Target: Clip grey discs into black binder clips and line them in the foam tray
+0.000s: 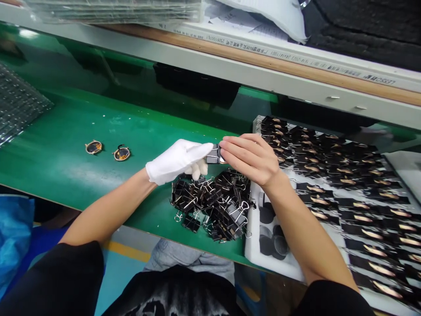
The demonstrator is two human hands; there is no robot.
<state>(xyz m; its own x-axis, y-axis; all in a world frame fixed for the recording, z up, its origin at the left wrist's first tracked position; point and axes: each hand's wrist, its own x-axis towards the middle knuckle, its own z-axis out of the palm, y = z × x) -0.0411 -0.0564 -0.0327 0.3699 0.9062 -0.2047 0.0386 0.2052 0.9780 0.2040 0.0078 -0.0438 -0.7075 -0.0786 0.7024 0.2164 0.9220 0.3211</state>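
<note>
My left hand (180, 160), in a white glove, pinches a black binder clip (213, 156) between thumb and fingers. Bare and with its fingers curled, my right hand (253, 158) meets it from the other side, closed round a watch case (223, 161) of which only a thin shiny rim shows. The clip's jaws are against that rim; the rest is hidden under my right fingers. Just below both hands lies a heap of loose black binder clips (213, 204) with silver wire handles. Two round watch cases (94, 147) (122, 153) with orange parts inside rest apart on the green mat.
On the right, a white foam tray (251, 232) holds rows of clipped watch cases (345, 169) and several dark discs (268, 215). Clear plastic trays (19, 103) sit at the left. A shelf edge (213, 52) runs across the back above the green mat (66, 171).
</note>
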